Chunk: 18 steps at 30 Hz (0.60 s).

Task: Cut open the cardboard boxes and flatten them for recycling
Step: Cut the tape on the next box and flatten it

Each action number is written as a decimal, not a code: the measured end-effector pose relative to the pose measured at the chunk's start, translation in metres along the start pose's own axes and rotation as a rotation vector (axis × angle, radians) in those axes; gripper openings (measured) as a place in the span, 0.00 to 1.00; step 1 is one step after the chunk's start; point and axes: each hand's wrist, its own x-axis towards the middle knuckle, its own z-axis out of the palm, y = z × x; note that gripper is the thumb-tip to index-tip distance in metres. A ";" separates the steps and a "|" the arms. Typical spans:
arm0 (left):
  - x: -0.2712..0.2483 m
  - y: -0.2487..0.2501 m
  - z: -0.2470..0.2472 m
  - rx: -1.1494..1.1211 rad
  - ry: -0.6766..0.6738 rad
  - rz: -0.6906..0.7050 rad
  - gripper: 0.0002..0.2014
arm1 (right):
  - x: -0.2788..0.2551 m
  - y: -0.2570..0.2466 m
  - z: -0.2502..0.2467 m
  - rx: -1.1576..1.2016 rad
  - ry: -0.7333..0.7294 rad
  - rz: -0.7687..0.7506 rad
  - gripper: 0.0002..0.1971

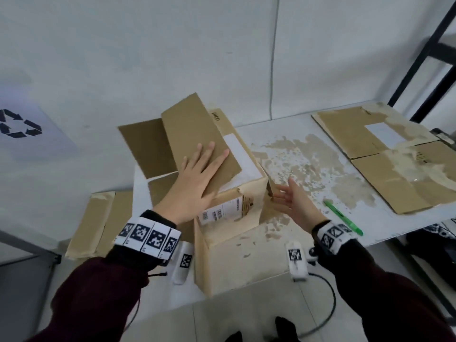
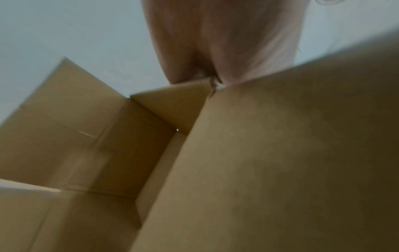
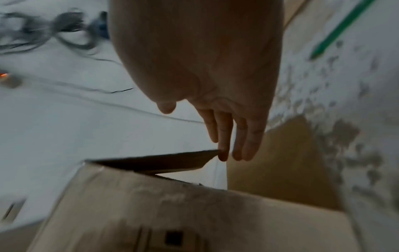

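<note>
A brown cardboard box [image 1: 232,213] stands at the table's front edge with its flaps spread. My left hand [image 1: 197,174] lies flat, fingers straight, pressing on a raised flap [image 1: 195,134] on top of the box. In the left wrist view the palm [image 2: 226,42] sits against the flap [image 2: 280,162] above the box's open inside. My right hand [image 1: 291,201] is open beside the box's right corner, its fingertips [image 3: 223,153] touching the edge of a side flap [image 3: 168,162]. A green box cutter [image 1: 343,217] lies on the table to the right of that hand.
Flattened cardboard [image 1: 385,154] lies at the table's back right. Another flattened piece [image 1: 98,223] hangs at the left, off the table's corner. The white table [image 1: 308,149] is stained brown. A black shelf frame [image 1: 429,58] rises at right. Cables [image 1: 328,309] trail over the floor.
</note>
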 end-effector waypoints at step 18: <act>0.005 0.152 -0.066 0.166 0.032 -0.487 0.43 | -0.030 -0.126 -0.004 -0.099 -0.268 -0.601 0.15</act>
